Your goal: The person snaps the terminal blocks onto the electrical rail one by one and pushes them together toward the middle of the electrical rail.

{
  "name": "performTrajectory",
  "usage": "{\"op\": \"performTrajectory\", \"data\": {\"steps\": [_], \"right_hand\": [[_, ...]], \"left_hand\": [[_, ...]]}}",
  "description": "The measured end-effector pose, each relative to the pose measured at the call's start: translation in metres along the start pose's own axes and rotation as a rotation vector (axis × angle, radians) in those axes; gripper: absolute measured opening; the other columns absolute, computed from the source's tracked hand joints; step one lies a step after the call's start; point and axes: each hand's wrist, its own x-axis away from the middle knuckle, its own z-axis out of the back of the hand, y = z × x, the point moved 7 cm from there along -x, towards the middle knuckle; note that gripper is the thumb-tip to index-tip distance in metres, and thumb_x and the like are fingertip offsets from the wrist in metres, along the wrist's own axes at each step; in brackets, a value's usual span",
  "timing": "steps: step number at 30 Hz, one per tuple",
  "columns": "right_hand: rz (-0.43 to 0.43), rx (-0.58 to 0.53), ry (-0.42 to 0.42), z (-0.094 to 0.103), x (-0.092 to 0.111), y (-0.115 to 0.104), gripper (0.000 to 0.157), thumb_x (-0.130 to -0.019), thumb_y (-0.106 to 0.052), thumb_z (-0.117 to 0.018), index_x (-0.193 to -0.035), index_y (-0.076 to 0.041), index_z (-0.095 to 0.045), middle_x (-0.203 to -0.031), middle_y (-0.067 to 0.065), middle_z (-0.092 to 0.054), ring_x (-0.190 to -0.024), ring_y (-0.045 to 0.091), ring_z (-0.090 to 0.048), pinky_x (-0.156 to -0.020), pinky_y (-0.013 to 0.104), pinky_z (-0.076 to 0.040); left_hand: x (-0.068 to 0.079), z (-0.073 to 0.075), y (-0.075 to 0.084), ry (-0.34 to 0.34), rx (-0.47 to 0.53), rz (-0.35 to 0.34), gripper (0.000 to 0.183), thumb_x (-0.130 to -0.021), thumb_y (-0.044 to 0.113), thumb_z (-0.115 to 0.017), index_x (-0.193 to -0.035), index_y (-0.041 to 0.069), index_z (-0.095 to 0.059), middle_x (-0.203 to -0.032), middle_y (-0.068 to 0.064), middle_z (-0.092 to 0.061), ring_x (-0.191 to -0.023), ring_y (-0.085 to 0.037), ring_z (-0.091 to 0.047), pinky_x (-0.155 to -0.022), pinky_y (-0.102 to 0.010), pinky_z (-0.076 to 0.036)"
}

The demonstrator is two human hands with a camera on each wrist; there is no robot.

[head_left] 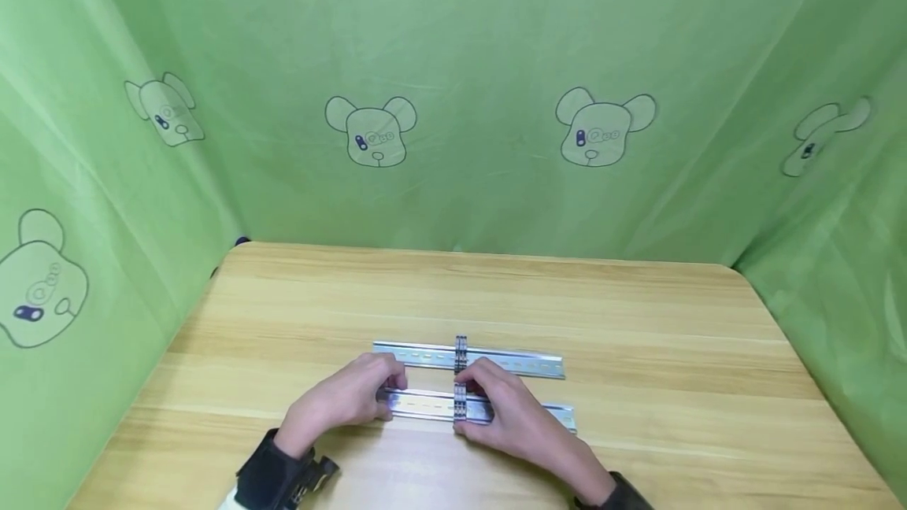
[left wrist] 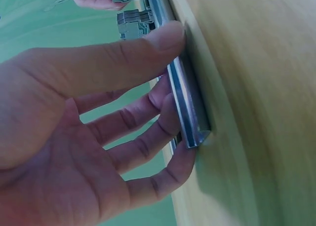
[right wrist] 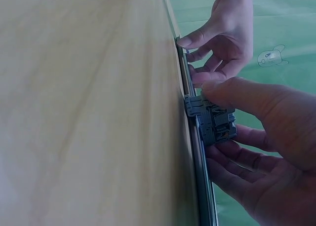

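Note:
Two slotted metal DIN rails lie parallel on the table. My left hand (head_left: 347, 396) grips the left end of the nearer DIN rail (head_left: 421, 405), thumb on its near edge and fingers on the far one, as the left wrist view shows. Grey terminal blocks (head_left: 460, 401) sit across the middle of that rail. My right hand (head_left: 513, 415) pinches these blocks (right wrist: 212, 120) between thumb and fingers. A second group of terminal blocks (head_left: 461, 351) stands on the farther DIN rail (head_left: 542, 364), which neither hand visibly holds. My right hand hides part of the nearer rail.
The wood-grain table (head_left: 638, 321) extends around both rails. Green cloth (head_left: 489, 203) printed with bear-head outlines hangs behind the table and at both sides. A black wrist strap (head_left: 272, 471) with a device is on the left wrist.

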Motion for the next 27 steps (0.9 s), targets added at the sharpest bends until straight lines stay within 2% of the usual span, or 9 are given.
{"op": "performTrajectory", "data": {"steps": [10,14,17,20,22,25,27], "right_hand": [[0.016,0.006,-0.002,-0.003,-0.003,0.001,0.052,-0.078,-0.024,-0.090,-0.120,-0.008,-0.064,-0.113,-0.002,-0.063,-0.100,0.013,-0.062,-0.090,0.031,-0.057],[0.000,0.013,-0.007,-0.001,-0.002,0.001,0.057,-0.079,-0.032,-0.090,-0.124,-0.009,-0.064,-0.116,-0.004,-0.063,-0.103,0.013,-0.063,-0.092,0.033,-0.057],[-0.036,-0.004,-0.009,0.005,-0.001,0.002,0.063,-0.079,-0.041,-0.088,-0.128,-0.011,-0.063,-0.116,-0.004,-0.064,-0.104,0.013,-0.063,-0.093,0.033,-0.057],[-0.077,-0.024,0.025,0.021,0.000,0.007,0.062,-0.083,-0.044,-0.084,-0.130,-0.009,-0.063,-0.119,0.000,-0.065,-0.107,0.018,-0.064,-0.094,0.037,-0.057],[-0.102,0.010,0.068,0.040,0.002,0.016,0.060,-0.088,-0.045,-0.078,-0.132,-0.008,-0.062,-0.123,0.002,-0.066,-0.111,0.022,-0.064,-0.097,0.042,-0.056],[-0.131,0.102,0.128,0.072,0.007,0.036,0.055,-0.097,-0.042,-0.067,-0.138,-0.005,-0.058,-0.135,0.008,-0.062,-0.121,0.031,-0.061,-0.104,0.050,-0.051],[-0.148,0.180,0.153,0.094,0.011,0.051,0.056,-0.101,-0.040,-0.061,-0.142,-0.004,-0.053,-0.143,0.012,-0.056,-0.128,0.036,-0.055,-0.109,0.055,-0.045]], "left_hand": [[0.004,0.003,-0.003,0.012,-0.009,0.026,0.029,-0.080,0.017,-0.086,-0.104,0.007,-0.074,-0.098,0.001,-0.069,-0.091,-0.015,-0.064,-0.084,-0.033,-0.057],[0.005,0.010,-0.008,0.024,0.024,0.022,0.025,-0.087,0.018,-0.081,-0.108,0.006,-0.074,-0.103,-0.001,-0.070,-0.096,-0.019,-0.065,-0.088,-0.039,-0.057],[0.009,0.020,-0.018,0.050,0.059,0.035,0.027,-0.092,0.019,-0.076,-0.113,0.004,-0.072,-0.106,-0.003,-0.070,-0.097,-0.019,-0.065,-0.089,-0.040,-0.057],[0.015,0.033,-0.034,0.108,0.075,0.058,0.031,-0.096,0.021,-0.071,-0.119,0.001,-0.069,-0.106,-0.004,-0.070,-0.096,-0.017,-0.065,-0.088,-0.040,-0.058],[0.019,0.042,-0.046,0.159,0.065,0.072,0.033,-0.098,0.021,-0.068,-0.124,0.000,-0.067,-0.108,-0.006,-0.070,-0.097,-0.018,-0.065,-0.088,-0.041,-0.058],[0.024,0.056,-0.064,0.232,0.004,0.096,0.040,-0.103,0.023,-0.061,-0.134,-0.002,-0.061,-0.123,-0.016,-0.067,-0.114,-0.031,-0.064,-0.102,-0.051,-0.052],[0.028,0.065,-0.077,0.268,-0.044,0.119,0.047,-0.106,0.028,-0.055,-0.142,-0.002,-0.054,-0.138,-0.023,-0.059,-0.128,-0.040,-0.055,-0.110,-0.058,-0.042]]}}
